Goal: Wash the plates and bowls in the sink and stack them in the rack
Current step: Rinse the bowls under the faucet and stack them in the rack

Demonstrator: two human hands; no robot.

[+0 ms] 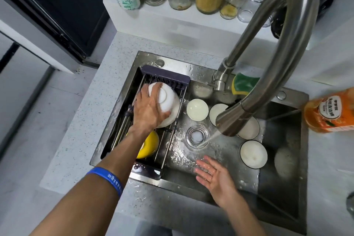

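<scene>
left hand (148, 110) was clamped over inverted white bowl (166, 104) in rack (164, 77) | right hand (212, 173) was spread flat, empty | risk: wet bowl could be dropped, chipping yellow bowl (150, 144)

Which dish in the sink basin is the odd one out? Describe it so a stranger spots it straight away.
Start at the sink and find the round drain in its floor. Just beyond the drain, beside the rack, sits a small cream dish. Unlike the white dishes to its right, it has no dark line round its rim.
</scene>
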